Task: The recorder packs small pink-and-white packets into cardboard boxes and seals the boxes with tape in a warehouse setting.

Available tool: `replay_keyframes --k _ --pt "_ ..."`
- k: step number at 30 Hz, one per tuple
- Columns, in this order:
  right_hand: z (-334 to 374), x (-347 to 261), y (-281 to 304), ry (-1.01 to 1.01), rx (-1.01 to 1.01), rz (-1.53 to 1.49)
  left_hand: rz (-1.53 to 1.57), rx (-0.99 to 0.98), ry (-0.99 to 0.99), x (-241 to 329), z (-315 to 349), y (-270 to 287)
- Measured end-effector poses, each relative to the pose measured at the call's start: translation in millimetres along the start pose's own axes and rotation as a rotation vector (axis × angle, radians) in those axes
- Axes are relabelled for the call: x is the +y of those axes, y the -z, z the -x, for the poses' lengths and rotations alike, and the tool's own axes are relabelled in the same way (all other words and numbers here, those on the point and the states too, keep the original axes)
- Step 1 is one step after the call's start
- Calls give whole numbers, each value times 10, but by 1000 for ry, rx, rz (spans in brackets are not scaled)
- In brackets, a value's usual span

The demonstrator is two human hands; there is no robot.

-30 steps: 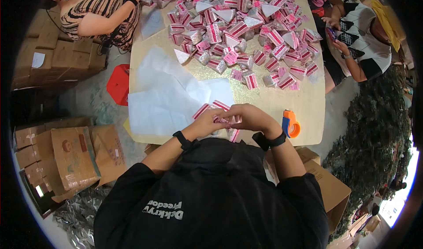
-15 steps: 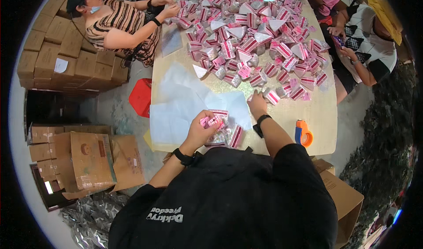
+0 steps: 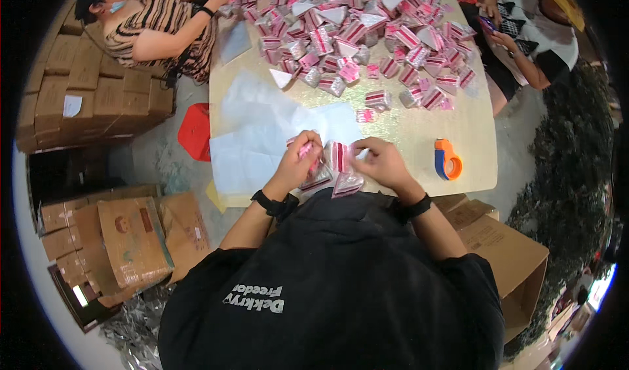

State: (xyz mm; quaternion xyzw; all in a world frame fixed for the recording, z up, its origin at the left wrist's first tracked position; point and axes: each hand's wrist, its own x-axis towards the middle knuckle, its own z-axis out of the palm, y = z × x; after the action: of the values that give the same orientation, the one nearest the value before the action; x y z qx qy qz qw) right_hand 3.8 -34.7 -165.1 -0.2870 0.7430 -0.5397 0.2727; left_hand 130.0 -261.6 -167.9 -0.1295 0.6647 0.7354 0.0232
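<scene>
Near the close edge of the table I have both hands over a small group of clear-wrapped, wedge-shaped packets. My left hand [image 3: 300, 162] is closed round small pink-and-white pieces [image 3: 305, 149], partly hidden by the fingers. My right hand [image 3: 383, 165] pinches the side of a pink-striped wedge packet [image 3: 339, 155] standing between the hands. Closer to my body lies another wrapped wedge [image 3: 347, 184], and a silvery packet [image 3: 318, 175] rests under my left hand.
A large heap of similar packets [image 3: 327, 39] covers the far table. White sheets [image 3: 246, 150] lie left, an orange-and-blue tape dispenser [image 3: 448, 160] right. A red stool [image 3: 194, 132] and cartons [image 3: 134, 239] stand left, an open carton [image 3: 501, 258] right. Other people sit around the table.
My right hand has come back from the heap's near edge to the packets before me. My left hand stays closed on the pink pieces. The whole view has shifted slightly.
</scene>
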Motion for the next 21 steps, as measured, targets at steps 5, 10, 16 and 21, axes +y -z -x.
replay_keyframes --k 5,10,16,21 --pt "-40 -170 -99 26 -92 57 -533 -111 -262 364 15 -548" --pt "-223 109 -138 -34 -277 -551 -462 6 3 269 6 -427" --pt "-988 1262 1 -226 154 309 -246 170 -19 251 -31 -170" --pt "-1091 1770 -171 -260 -96 750 -5 220 44 550 -1 -90"
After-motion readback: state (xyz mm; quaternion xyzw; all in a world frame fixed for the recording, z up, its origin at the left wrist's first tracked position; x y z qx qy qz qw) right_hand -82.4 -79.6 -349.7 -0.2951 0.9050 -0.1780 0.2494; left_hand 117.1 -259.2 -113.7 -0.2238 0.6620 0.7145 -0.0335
